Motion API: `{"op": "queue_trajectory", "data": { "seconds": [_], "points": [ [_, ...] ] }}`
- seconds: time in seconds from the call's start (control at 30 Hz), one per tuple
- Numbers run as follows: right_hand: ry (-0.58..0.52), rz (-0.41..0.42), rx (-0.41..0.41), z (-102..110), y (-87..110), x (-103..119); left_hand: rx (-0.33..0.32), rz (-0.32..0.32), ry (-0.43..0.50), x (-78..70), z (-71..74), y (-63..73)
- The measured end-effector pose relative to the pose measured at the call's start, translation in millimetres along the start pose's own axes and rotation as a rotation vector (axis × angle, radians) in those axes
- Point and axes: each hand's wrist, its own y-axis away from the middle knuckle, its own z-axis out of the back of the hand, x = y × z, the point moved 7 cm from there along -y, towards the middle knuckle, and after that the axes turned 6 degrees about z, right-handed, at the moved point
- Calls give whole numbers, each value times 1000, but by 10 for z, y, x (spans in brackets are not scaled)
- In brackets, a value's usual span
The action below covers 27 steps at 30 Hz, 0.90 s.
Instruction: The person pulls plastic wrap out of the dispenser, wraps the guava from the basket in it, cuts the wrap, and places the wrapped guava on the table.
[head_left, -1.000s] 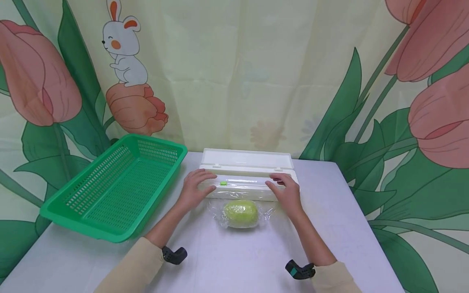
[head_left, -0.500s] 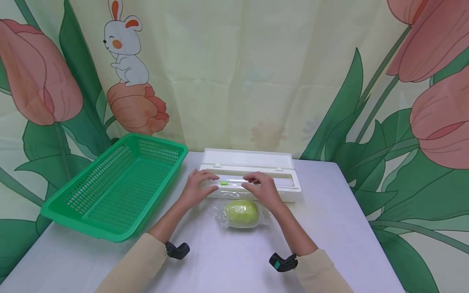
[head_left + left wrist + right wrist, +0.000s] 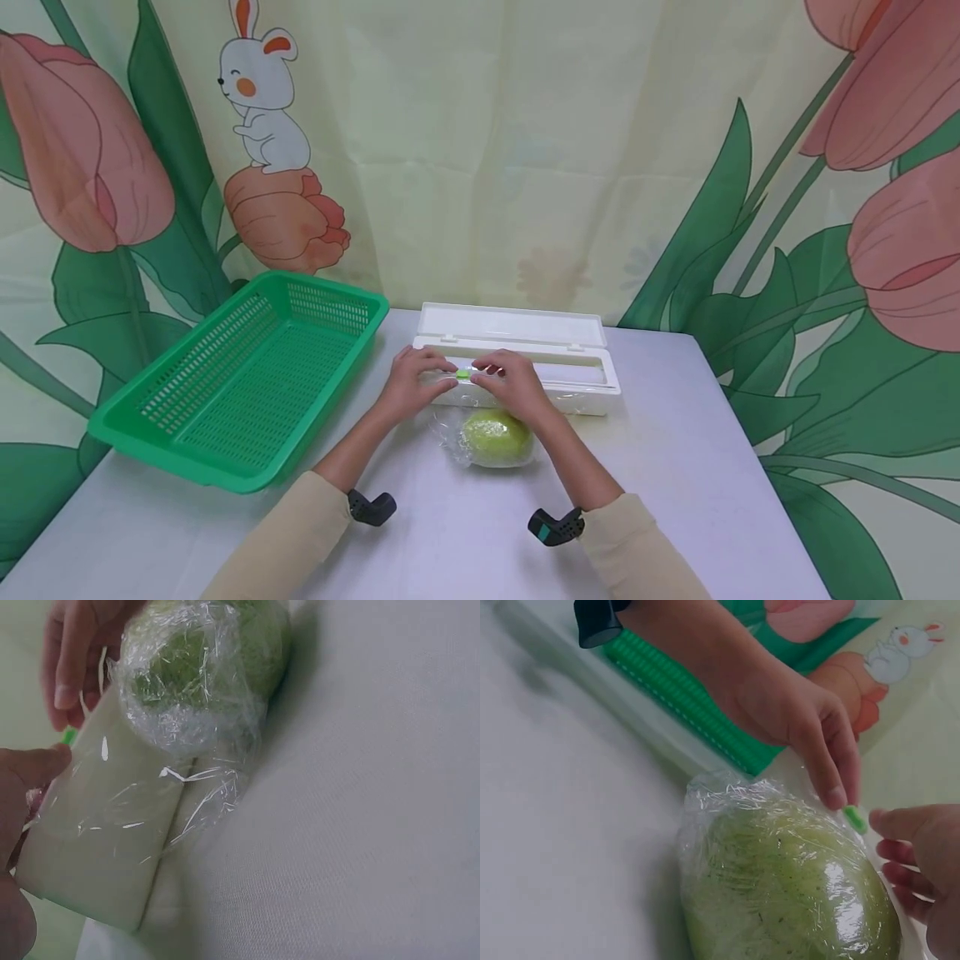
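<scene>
A pale green melon-like fruit (image 3: 497, 438), wrapped in clear cling film (image 3: 187, 787), rests on the table before a white cling film box (image 3: 573, 402). The film still runs from the fruit up over the box's front edge. My left hand (image 3: 411, 383) grips that edge, thumb in front and fingers behind, just left of a small green slider cutter (image 3: 855, 819). From the other side, my right hand (image 3: 512, 383) has its thumb and fingers at the edge beside the slider; whether it pinches anything is unclear.
At the left stands a green plastic basket (image 3: 247, 375) with perforated sides. The box's lid (image 3: 517, 323) is raised at the back, near the printed curtain (image 3: 480, 167). A white cloth covers the table (image 3: 472, 542).
My right hand has moved left along the box's front edge, from its right end to the slider. The left hand has stayed near the left end, and the fruit lies where it was.
</scene>
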Motion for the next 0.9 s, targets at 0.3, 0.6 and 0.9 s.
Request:
{"op": "queue_trajectory", "data": {
  "seconds": [0.3, 0.6, 0.9],
  "points": [
    [38, 19, 11, -107, -79, 40, -3, -18, 8, 6, -9, -8],
    [95, 9, 31, -137, -93, 49, -24, -46, 41, 9, -17, -11],
    [152, 61, 43, -123, -86, 33, 4, -4, 39, 28, -26, -19]
  ]
}}
